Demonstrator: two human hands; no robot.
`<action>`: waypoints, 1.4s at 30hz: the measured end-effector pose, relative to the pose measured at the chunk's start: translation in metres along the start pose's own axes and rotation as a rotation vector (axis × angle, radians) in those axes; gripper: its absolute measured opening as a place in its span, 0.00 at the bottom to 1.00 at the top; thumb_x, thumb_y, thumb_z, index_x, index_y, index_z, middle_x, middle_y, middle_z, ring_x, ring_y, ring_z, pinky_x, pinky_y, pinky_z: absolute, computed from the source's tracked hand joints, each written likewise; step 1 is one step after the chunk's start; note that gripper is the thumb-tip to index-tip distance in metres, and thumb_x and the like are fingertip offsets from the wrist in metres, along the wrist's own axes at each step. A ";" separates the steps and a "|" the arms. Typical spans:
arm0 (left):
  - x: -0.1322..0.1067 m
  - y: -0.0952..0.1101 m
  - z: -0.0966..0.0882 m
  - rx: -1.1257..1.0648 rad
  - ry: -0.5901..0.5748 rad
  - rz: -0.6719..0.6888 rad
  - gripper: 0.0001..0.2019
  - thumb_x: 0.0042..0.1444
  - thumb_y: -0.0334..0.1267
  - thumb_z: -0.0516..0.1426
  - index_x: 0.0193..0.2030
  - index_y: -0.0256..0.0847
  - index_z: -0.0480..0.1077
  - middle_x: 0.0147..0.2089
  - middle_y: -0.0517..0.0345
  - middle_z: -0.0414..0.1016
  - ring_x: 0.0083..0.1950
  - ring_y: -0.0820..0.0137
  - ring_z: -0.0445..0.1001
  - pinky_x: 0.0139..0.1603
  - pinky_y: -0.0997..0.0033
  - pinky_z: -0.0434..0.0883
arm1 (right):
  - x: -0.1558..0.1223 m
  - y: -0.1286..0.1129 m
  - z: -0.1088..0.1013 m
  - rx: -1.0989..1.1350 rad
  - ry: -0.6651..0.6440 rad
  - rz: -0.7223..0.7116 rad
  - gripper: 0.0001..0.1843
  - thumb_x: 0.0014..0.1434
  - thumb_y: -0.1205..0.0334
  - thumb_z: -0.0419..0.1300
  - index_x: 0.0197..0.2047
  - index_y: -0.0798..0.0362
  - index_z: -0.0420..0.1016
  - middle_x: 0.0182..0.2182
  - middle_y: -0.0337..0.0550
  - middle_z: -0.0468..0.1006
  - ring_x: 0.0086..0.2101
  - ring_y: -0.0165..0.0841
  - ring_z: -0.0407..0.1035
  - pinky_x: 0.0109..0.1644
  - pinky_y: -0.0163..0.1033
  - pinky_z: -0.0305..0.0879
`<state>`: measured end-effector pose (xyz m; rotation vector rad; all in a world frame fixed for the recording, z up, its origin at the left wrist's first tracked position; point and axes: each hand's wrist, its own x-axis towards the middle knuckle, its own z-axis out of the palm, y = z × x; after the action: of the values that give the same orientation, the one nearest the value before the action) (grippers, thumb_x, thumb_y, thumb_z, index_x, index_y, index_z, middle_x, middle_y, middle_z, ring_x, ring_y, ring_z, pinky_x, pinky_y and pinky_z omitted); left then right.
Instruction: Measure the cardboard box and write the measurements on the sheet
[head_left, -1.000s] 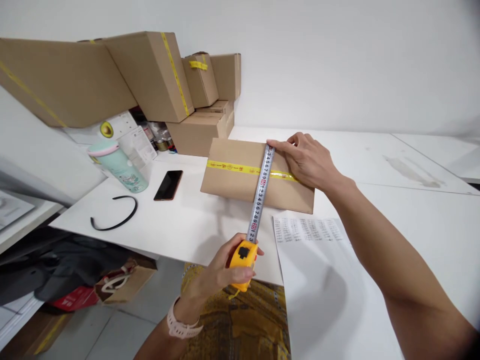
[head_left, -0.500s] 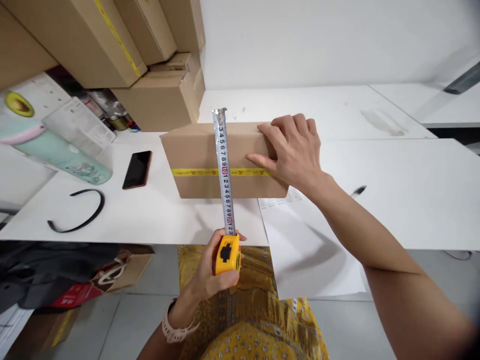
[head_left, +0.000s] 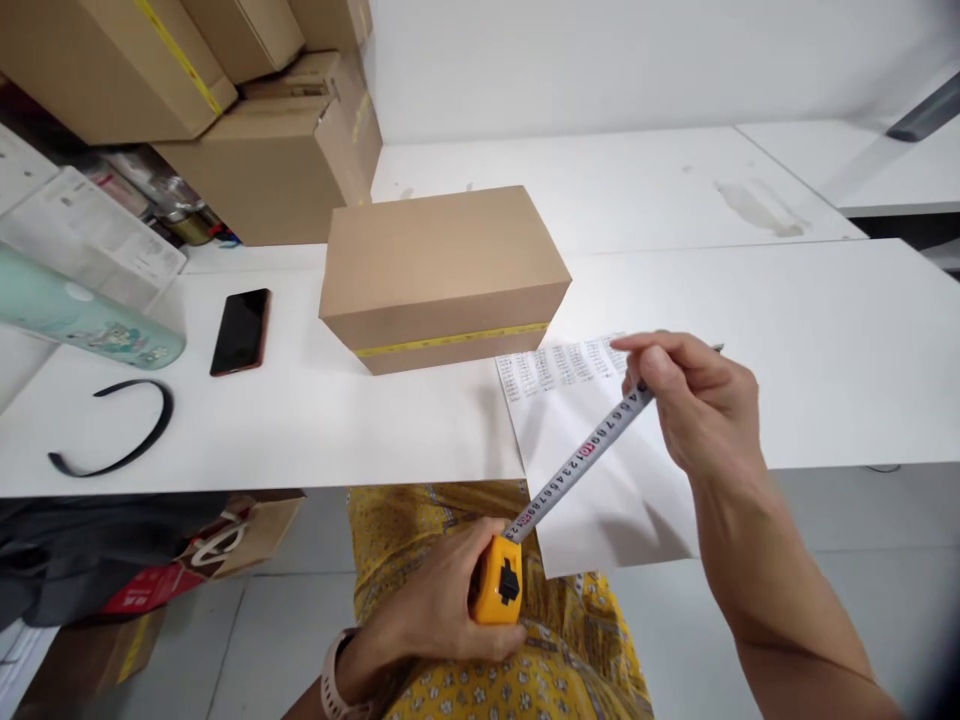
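Note:
My left hand (head_left: 442,600) is wrapped around the yellow case of a tape measure (head_left: 496,582), low over my lap. From the case the silver blade (head_left: 577,462) slants up and right to my right hand (head_left: 701,400), whose thumb and finger pinch its end. That end is covered by the fingers. A closed cardboard box (head_left: 446,260) with yellow printed tape along its side rests on the white table, touched by neither hand. Beneath the blade and my right hand lies a sheet of paper (head_left: 600,500) with handwritten columns at its top, overhanging the table edge.
On the left of the table (head_left: 300,430) are a phone (head_left: 241,332), a black headband (head_left: 161,430) and a mint-green bottle (head_left: 112,325). Larger cardboard boxes (head_left: 247,175) are stacked at the back left. A pen tip (head_left: 718,348) shows behind my right hand.
My right hand has left the box and now pinches the blade's end. The blade has swung from upright before the box to a rightward slant. The box now sits flatter, its top showing.

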<state>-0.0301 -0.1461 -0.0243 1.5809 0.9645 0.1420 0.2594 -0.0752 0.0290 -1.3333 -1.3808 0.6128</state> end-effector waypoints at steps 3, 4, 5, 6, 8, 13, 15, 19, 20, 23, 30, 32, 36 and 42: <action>0.003 -0.002 0.007 -0.099 0.058 0.016 0.49 0.42 0.42 0.71 0.71 0.48 0.56 0.60 0.48 0.70 0.55 0.54 0.71 0.58 0.51 0.69 | -0.039 0.003 0.008 0.032 -0.106 0.021 0.09 0.69 0.56 0.59 0.43 0.39 0.82 0.26 0.36 0.70 0.26 0.32 0.65 0.26 0.39 0.62; 0.004 -0.002 0.009 -0.144 0.094 0.043 0.53 0.42 0.43 0.72 0.73 0.49 0.52 0.62 0.46 0.68 0.58 0.52 0.70 0.60 0.50 0.68 | -0.052 0.003 0.016 0.058 -0.177 0.000 0.09 0.68 0.59 0.59 0.44 0.38 0.82 0.26 0.36 0.72 0.25 0.31 0.66 0.25 0.39 0.63; 0.006 -0.002 0.010 -0.181 0.128 0.079 0.54 0.42 0.44 0.72 0.73 0.49 0.50 0.63 0.45 0.67 0.60 0.51 0.70 0.61 0.49 0.68 | -0.063 0.002 0.024 0.076 -0.252 -0.029 0.11 0.68 0.61 0.58 0.47 0.35 0.81 0.28 0.36 0.74 0.25 0.32 0.67 0.25 0.39 0.65; 0.007 -0.002 0.011 -0.204 0.161 0.117 0.54 0.42 0.46 0.72 0.73 0.48 0.50 0.61 0.45 0.68 0.59 0.51 0.71 0.60 0.49 0.69 | -0.072 0.002 0.033 0.075 -0.325 -0.067 0.14 0.68 0.61 0.58 0.51 0.32 0.79 0.30 0.36 0.77 0.26 0.34 0.70 0.26 0.41 0.68; 0.008 0.000 0.008 -0.197 0.226 0.174 0.52 0.45 0.47 0.72 0.73 0.48 0.51 0.58 0.46 0.70 0.57 0.52 0.72 0.58 0.50 0.71 | -0.080 0.004 0.043 -0.005 -0.403 -0.146 0.20 0.66 0.57 0.60 0.58 0.24 0.74 0.37 0.38 0.80 0.33 0.41 0.76 0.30 0.47 0.74; 0.008 0.005 -0.027 0.112 0.581 0.136 0.44 0.51 0.46 0.69 0.71 0.48 0.54 0.57 0.47 0.73 0.52 0.57 0.77 0.51 0.56 0.75 | -0.038 0.043 0.004 -0.538 0.080 0.010 0.09 0.67 0.53 0.56 0.47 0.40 0.76 0.39 0.45 0.79 0.36 0.45 0.74 0.42 0.54 0.72; 0.011 0.004 -0.049 0.374 0.782 0.050 0.38 0.53 0.46 0.67 0.69 0.48 0.57 0.58 0.48 0.74 0.51 0.57 0.78 0.50 0.57 0.75 | -0.009 0.068 -0.028 -0.781 0.380 0.220 0.12 0.66 0.51 0.52 0.42 0.47 0.73 0.33 0.46 0.75 0.33 0.44 0.71 0.41 0.53 0.67; 0.022 0.002 -0.091 0.821 0.941 -0.187 0.28 0.60 0.46 0.62 0.65 0.44 0.64 0.58 0.45 0.75 0.56 0.50 0.76 0.45 0.57 0.74 | 0.030 0.107 -0.071 -0.884 0.263 0.486 0.20 0.63 0.42 0.54 0.50 0.47 0.68 0.28 0.45 0.69 0.34 0.47 0.65 0.43 0.55 0.58; 0.025 0.001 -0.099 0.872 0.924 -0.230 0.27 0.61 0.46 0.60 0.65 0.43 0.64 0.58 0.44 0.76 0.56 0.49 0.76 0.44 0.56 0.74 | 0.034 0.111 -0.074 -0.904 0.208 0.517 0.21 0.62 0.41 0.55 0.50 0.46 0.67 0.27 0.44 0.66 0.34 0.47 0.63 0.43 0.56 0.57; 0.031 -0.006 -0.115 0.978 0.872 -0.239 0.26 0.63 0.45 0.59 0.65 0.39 0.66 0.56 0.40 0.77 0.54 0.47 0.76 0.49 0.50 0.73 | 0.038 0.115 -0.076 -0.982 0.102 0.588 0.19 0.61 0.43 0.56 0.48 0.46 0.67 0.25 0.38 0.59 0.30 0.41 0.57 0.42 0.54 0.54; 0.058 -0.005 -0.076 0.997 0.994 0.392 0.15 0.67 0.38 0.57 0.58 0.35 0.71 0.58 0.39 0.77 0.58 0.52 0.74 0.60 0.47 0.69 | 0.033 0.116 -0.086 -0.896 0.035 0.511 0.12 0.60 0.59 0.52 0.46 0.47 0.71 0.27 0.42 0.67 0.27 0.36 0.53 0.40 0.49 0.54; 0.074 0.002 -0.050 0.895 0.810 0.598 0.13 0.69 0.37 0.55 0.56 0.37 0.73 0.54 0.45 0.81 0.53 0.58 0.77 0.56 0.55 0.72 | 0.030 0.117 -0.090 -0.823 0.083 0.471 0.12 0.58 0.63 0.53 0.42 0.48 0.74 0.26 0.41 0.68 0.28 0.36 0.58 0.42 0.48 0.56; 0.102 0.013 -0.016 0.955 0.482 0.538 0.22 0.70 0.46 0.53 0.62 0.32 0.71 0.64 0.39 0.75 0.55 0.52 0.75 0.53 0.54 0.73 | 0.018 0.117 -0.092 -0.553 0.251 0.545 0.16 0.54 0.64 0.54 0.41 0.48 0.81 0.23 0.39 0.69 0.25 0.35 0.61 0.38 0.46 0.61; 0.107 0.015 -0.009 1.076 0.322 0.316 0.36 0.67 0.57 0.54 0.73 0.32 0.60 0.77 0.37 0.56 0.66 0.47 0.68 0.64 0.49 0.67 | -0.004 0.112 -0.098 -0.276 0.324 0.497 0.19 0.49 0.68 0.56 0.42 0.47 0.82 0.34 0.47 0.80 0.38 0.41 0.75 0.48 0.50 0.69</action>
<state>0.0412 -0.0697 -0.0533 2.7671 1.0992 0.0978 0.3891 -0.0805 -0.0437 -1.9316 -0.8909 0.5082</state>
